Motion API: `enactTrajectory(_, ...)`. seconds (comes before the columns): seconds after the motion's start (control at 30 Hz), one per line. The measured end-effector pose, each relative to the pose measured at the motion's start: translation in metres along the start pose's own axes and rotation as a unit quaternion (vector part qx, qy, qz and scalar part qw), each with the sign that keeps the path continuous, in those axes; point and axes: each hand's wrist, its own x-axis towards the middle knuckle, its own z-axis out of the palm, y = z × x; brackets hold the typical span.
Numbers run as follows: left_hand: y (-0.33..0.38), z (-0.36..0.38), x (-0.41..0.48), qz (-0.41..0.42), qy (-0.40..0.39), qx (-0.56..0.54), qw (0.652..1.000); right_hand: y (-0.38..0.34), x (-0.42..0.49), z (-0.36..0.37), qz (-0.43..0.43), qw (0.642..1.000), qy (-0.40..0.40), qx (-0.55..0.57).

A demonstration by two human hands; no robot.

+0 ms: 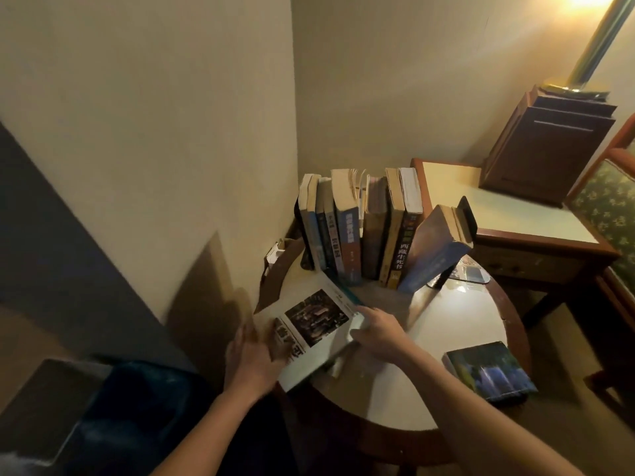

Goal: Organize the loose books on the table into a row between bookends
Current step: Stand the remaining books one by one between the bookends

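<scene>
At the left front of the round table [460,314] we hold the white book [316,333] between both hands, tilted, its far corner pointing at the row of books [360,235]. Our right hand [378,329] pinches its right edge; our left hand [252,359] lies against the near-left edge, too blurred to tell its grip. The row stands beyond and slightly right, so the right hand is nearer. The book's long side slants from near left to far right, so we judge it must turn upright. The leaning blue book [436,249] rests against the right bookend [465,218], leaving only a wedge of room. A flat book [488,371] waits at the table's right edge.
</scene>
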Motion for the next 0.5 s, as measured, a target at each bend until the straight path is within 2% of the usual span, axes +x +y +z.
enactTrajectory(0.13, -0.014, 0.002, -0.007, -0.078, -0.053, -0.148, 0.984, -0.002, 0.004, 0.006, 0.003, 1.000, -0.015, -0.021)
enactTrajectory(0.27, -0.002, -0.004, -0.005, -0.090, -0.059, -0.360, 0.927, -0.002, 0.005, 0.010, 0.017, 1.000, 0.000, -0.023)
enactTrajectory(0.4, 0.004, -0.007, -0.002, -0.109, -0.016, -0.444, 0.889, 0.006, 0.005, 0.018, 0.031, 0.999, -0.034, 0.001)
enactTrajectory(0.5, 0.001, -0.008, 0.002, -0.094, 0.001, -0.438, 0.894, 0.005, -0.001, 0.022, 0.025, 0.999, -0.030, 0.011)
